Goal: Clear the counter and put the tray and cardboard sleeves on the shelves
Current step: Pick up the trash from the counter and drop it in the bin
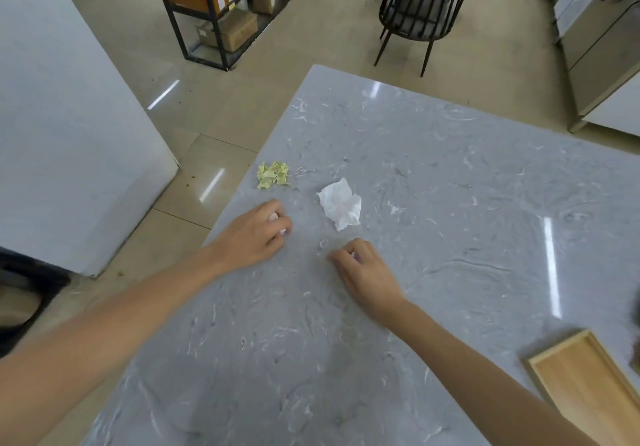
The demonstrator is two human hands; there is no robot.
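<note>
On the grey marble counter point(450, 203) lie a crumpled white tissue point(341, 205) and, near the left edge, a small pile of yellow-green paper scraps point(273, 175). My left hand point(254, 234) rests on the counter just left of the tissue, fingers curled around a small white-pink scrap that only partly shows. Just below the tissue, my right hand point(363, 269) has its fingertips pinched together on the surface; whether it holds anything is hidden. A shallow wooden tray point(588, 376) sits at the counter's near right corner, cut off by the frame.
A black metal shelf rack point(221, 5) with cardboard boxes and orange packs stands across the tiled floor, upper left. A black wire chair point(422, 5) stands beyond the counter. A white cabinet point(69, 116) is at left, a steel unit point(602, 47) at right.
</note>
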